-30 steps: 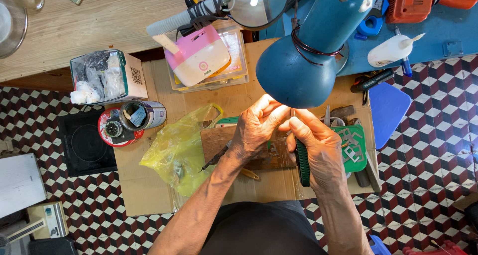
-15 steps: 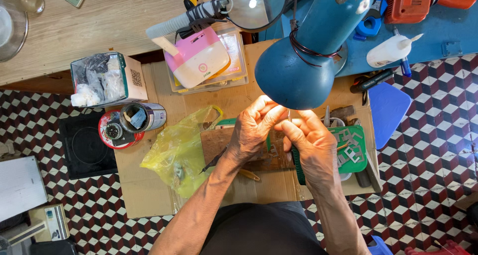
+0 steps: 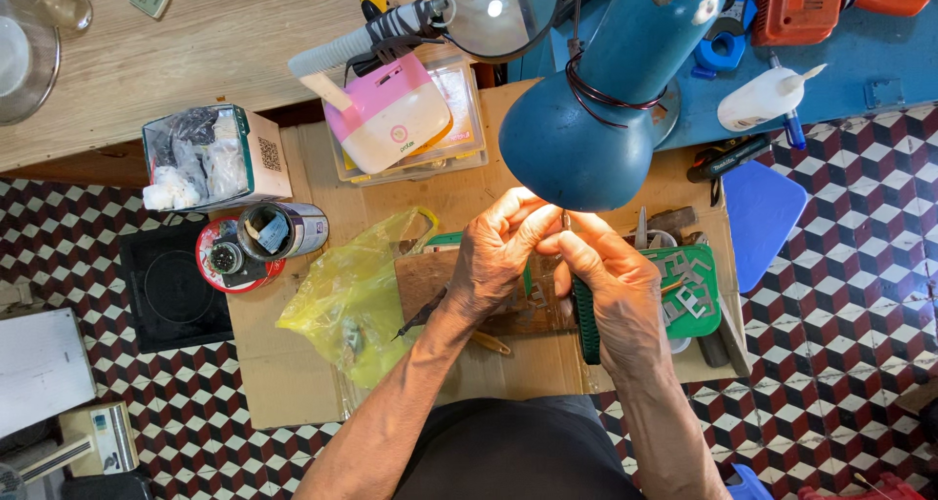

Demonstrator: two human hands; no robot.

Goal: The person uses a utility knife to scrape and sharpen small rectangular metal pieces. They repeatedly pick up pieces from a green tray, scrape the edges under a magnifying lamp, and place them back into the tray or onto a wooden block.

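My left hand [image 3: 496,256] and my right hand [image 3: 611,285] meet under a blue desk lamp [image 3: 611,90], fingertips pinched together on a small thin metal part [image 3: 565,219] that I can barely make out. A dark green handled tool [image 3: 584,314] lies under my right palm; whether the hand grips it is unclear. Below the hands is a brown wooden block [image 3: 425,277] on a cardboard work surface [image 3: 283,363]. A green tray [image 3: 696,290] of small metal pieces sits just right of my right hand.
A yellow plastic bag [image 3: 357,295] lies left of my hands. Further left stand a round tin [image 3: 234,256] with a can [image 3: 288,229] and an open box [image 3: 210,156]. A pink-and-white device [image 3: 391,114], a magnifier [image 3: 498,12], a white glue bottle [image 3: 767,95] and a blue pad [image 3: 760,212] ring the work area.
Both hands have stayed together under the lamp; the fingers have shifted slightly around the small part.
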